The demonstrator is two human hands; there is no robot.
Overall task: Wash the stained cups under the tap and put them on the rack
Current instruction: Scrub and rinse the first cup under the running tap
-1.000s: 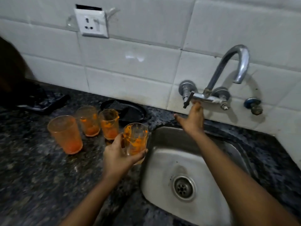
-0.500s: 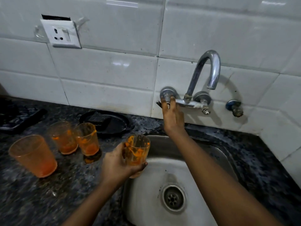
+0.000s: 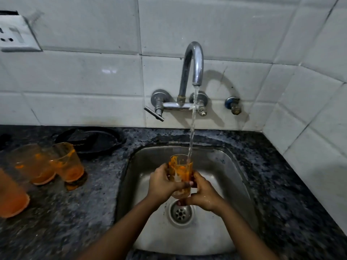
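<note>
A clear cup smeared with orange stains (image 3: 180, 171) is held upright over the steel sink (image 3: 221, 162), directly under the running tap (image 3: 195, 62). Water falls in a thin stream into the cup's right side. My left hand (image 3: 163, 182) wraps the cup from the left and my right hand (image 3: 203, 196) grips its lower right side and base. Three more orange-stained cups stand on the dark counter at the left: one (image 3: 68, 164), one behind it (image 3: 34, 164), and one cut off by the frame's left edge (image 3: 10, 196).
A black pan-like dish (image 3: 93, 139) lies on the granite counter (image 3: 75, 212) behind the cups. The tap lever (image 3: 154, 113) sticks out to the left. A wall socket (image 3: 16, 32) is at the upper left. The sink drain (image 3: 180, 212) is below my hands.
My right hand left the tap lever and came down onto the cup. Water now runs. My left hand carried the cup from the sink's edge to under the stream.
</note>
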